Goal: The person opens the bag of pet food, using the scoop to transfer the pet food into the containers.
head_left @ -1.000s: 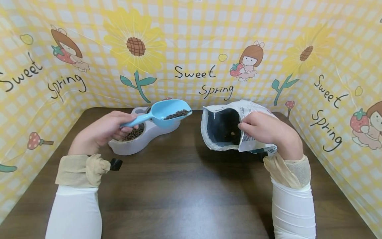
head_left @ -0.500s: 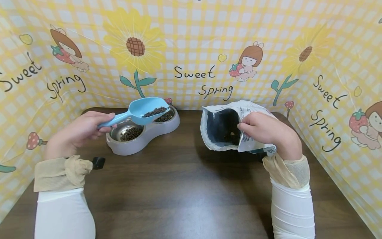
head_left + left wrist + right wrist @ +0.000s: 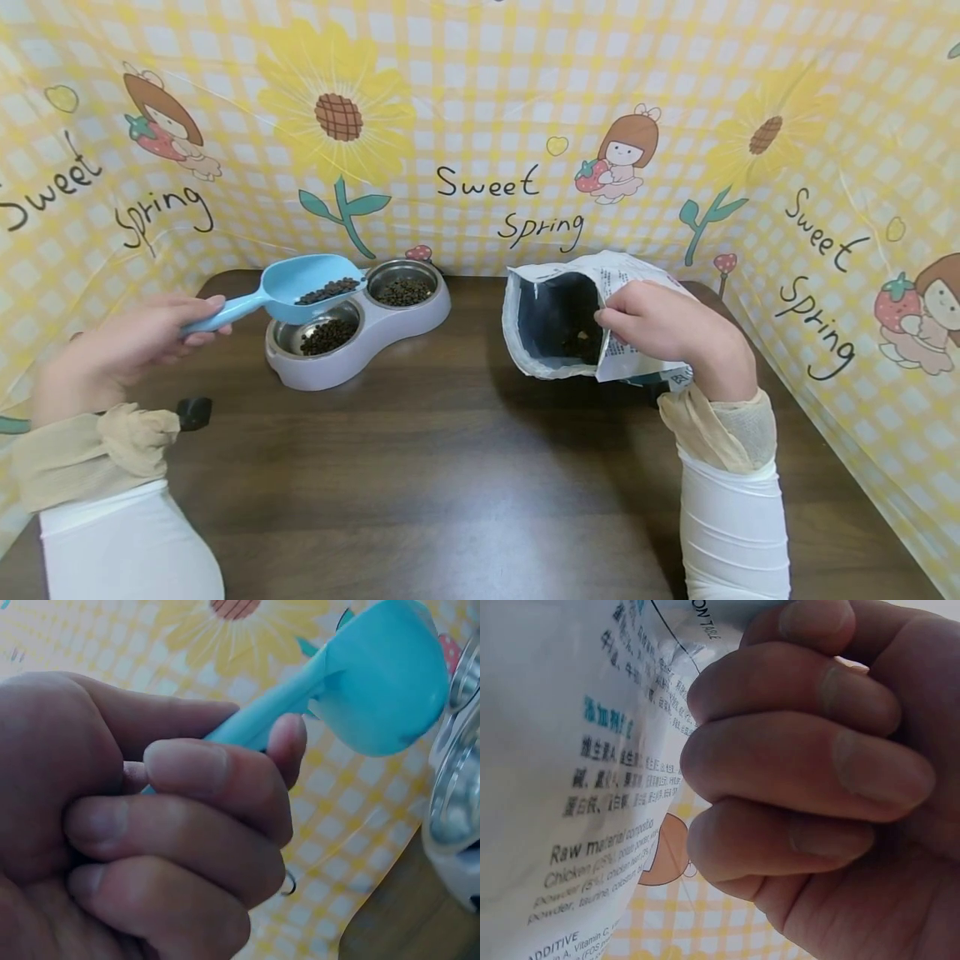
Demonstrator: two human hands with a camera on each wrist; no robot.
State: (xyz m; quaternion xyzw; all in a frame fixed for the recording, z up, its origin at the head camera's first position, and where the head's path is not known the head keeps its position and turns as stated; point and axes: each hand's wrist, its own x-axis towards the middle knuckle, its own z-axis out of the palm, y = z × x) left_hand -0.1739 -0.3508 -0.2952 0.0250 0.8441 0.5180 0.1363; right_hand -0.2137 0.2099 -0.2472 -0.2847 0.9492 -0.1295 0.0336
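My left hand [image 3: 142, 333] grips the handle of a light blue scoop [image 3: 300, 279], its fingers curled round it in the left wrist view. Brown kibble [image 3: 330, 291] lies toward the scoop's front lip. The scoop is held over the left side of a pale double pet bowl [image 3: 367, 358], partly covering the near steel bowl in the head view. Both steel bowls contain kibble. On the right, my right hand [image 3: 667, 325] pinches the edge of an opened white pet food bag [image 3: 637, 271]. The bag's dark mouth faces left, and a little kibble shows inside.
A dark brown wooden table [image 3: 420, 467] bears everything. Yellow checked cloth [image 3: 480, 100] with flowers and lettering rises behind it and along both sides. The double bowl stands near the back left, close to the cloth.
My left hand has carried the scoop with its kibble leftward, from beyond the double bowl to above its left part, uncovering the far bowl. The right hand and bag have stayed put.
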